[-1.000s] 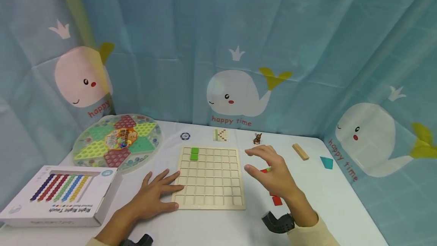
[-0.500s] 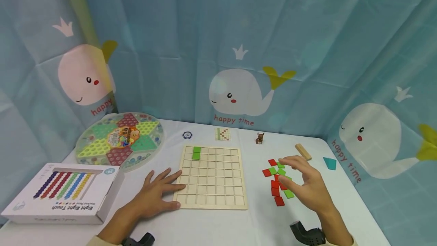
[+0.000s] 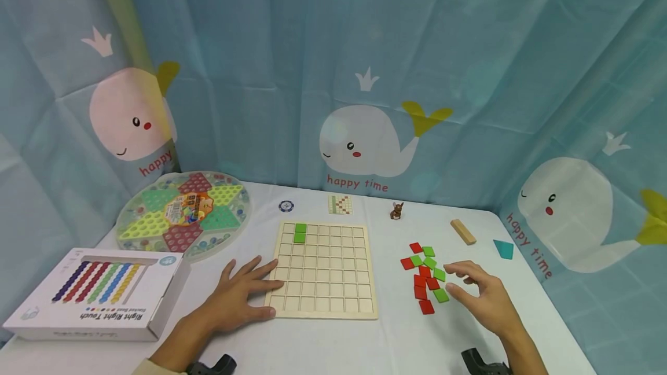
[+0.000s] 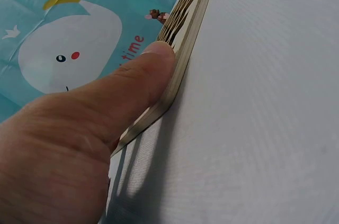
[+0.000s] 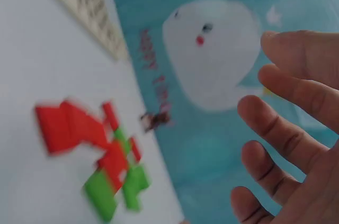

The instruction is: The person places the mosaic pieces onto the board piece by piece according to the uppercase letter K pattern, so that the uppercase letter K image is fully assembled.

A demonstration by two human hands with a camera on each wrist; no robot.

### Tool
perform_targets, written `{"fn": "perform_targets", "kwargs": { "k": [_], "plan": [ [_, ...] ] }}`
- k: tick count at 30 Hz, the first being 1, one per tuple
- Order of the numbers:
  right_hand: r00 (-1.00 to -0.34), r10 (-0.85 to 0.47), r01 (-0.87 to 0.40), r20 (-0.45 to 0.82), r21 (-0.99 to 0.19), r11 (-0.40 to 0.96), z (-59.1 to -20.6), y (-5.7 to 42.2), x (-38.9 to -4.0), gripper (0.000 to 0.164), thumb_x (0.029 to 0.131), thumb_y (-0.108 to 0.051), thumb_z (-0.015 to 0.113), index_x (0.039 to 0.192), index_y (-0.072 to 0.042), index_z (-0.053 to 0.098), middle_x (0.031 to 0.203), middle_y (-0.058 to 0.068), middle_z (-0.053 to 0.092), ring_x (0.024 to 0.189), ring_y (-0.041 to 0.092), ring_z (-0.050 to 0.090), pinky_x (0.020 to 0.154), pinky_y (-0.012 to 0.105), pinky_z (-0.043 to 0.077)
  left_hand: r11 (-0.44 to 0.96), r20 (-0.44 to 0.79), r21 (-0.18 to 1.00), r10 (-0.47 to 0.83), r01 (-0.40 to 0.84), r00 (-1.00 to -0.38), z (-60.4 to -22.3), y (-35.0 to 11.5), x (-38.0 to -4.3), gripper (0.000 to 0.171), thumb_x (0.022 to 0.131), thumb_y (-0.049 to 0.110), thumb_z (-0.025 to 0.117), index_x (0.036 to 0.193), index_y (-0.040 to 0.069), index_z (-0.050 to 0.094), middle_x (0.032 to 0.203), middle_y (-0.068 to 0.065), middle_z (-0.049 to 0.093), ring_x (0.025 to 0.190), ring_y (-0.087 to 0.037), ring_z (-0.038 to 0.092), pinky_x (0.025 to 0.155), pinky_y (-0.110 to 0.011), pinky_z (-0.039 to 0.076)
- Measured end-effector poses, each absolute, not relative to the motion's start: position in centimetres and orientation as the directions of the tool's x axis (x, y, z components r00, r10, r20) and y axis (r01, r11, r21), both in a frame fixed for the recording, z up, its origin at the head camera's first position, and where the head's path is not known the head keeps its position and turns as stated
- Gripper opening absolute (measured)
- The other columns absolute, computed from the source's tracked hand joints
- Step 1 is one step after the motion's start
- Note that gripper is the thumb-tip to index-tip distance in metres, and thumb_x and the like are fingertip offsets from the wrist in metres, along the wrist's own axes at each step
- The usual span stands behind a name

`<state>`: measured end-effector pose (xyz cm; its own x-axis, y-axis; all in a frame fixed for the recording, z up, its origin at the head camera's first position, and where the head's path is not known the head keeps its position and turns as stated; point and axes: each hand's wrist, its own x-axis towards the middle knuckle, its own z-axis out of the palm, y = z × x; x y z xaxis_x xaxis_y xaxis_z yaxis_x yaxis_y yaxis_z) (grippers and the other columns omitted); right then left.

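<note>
A wooden grid board lies flat on the white table, with two green square tiles in its upper left cells. My left hand rests with spread fingers on the board's left edge; in the left wrist view its thumb lies on the board's rim. To the right of the board is a loose scatter of red tiles and green tiles. My right hand hovers just right of them, fingers relaxed and apart, holding nothing. The right wrist view shows its bare fingers beside the blurred tiles.
A white bead-toy box and a round Chinese checkers board stand at left. Along the back are a poker chip, a pattern card and a small brown animal figurine. A wooden block and teal piece lie right.
My right hand has moved from beside the board's right edge rightward and then lower, uncovering the scattered tiles. The left hand stays on the board's edge; the head view has shifted slightly.
</note>
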<state>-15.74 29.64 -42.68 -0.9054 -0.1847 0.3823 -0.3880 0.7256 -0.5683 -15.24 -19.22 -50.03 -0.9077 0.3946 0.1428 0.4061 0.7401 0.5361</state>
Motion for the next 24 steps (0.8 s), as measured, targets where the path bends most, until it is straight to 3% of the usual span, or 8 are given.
{"fn": "perform_targets", "kwargs": {
  "k": [9,12,17,24],
  "plan": [
    [-0.972,-0.122,-0.227,0.200,-0.682,0.695,-46.3,32.1,-16.7,0.029,0.089,-0.014,0.071,0.116,-0.008,0.069,0.105,0.006,0.066,0.094,0.023,0.051,0.079,0.030,0.049,0.744,0.140,0.533,0.391,0.402,-0.910,-50.3,-19.0,-15.3,0.057,0.074,0.062,0.070,0.121,0.030,0.069,0.149,0.002,0.042,0.139,-0.037,0.025,0.105,-0.066,-0.002],
    [-0.980,-0.128,-0.200,0.155,-0.679,0.706,-47.4,32.4,-17.1,0.029,0.088,-0.017,0.072,0.116,-0.009,0.069,0.108,0.003,0.066,0.098,0.023,0.054,0.085,0.036,0.050,0.746,0.144,0.533,0.385,0.399,-0.912,-50.3,-19.1,-15.3,0.057,0.074,0.061,0.071,0.121,0.030,0.069,0.148,0.001,0.043,0.139,-0.037,0.025,0.105,-0.066,-0.002],
    [-0.984,-0.151,-0.176,0.094,-0.640,0.748,-48.5,32.5,-17.2,0.031,0.084,-0.013,0.074,0.114,-0.011,0.070,0.112,0.001,0.063,0.111,0.029,0.052,0.095,0.056,0.042,0.746,0.152,0.526,0.388,0.407,-0.909,-50.3,-19.2,-15.2,0.055,0.074,0.060,0.072,0.120,0.030,0.070,0.148,0.001,0.043,0.139,-0.037,0.026,0.105,-0.066,-0.001],
    [-0.989,-0.143,-0.142,0.043,-0.565,0.813,-49.1,32.4,-17.4,0.038,0.082,-0.009,0.075,0.118,-0.014,0.069,0.112,0.004,0.053,0.115,0.031,0.044,0.097,0.062,0.038,0.757,0.138,0.516,0.389,0.401,-0.911,-50.1,-19.3,-15.4,0.056,0.074,0.061,0.071,0.121,0.030,0.069,0.148,0.003,0.042,0.139,-0.037,0.025,0.106,-0.066,-0.002]
  ]
}}
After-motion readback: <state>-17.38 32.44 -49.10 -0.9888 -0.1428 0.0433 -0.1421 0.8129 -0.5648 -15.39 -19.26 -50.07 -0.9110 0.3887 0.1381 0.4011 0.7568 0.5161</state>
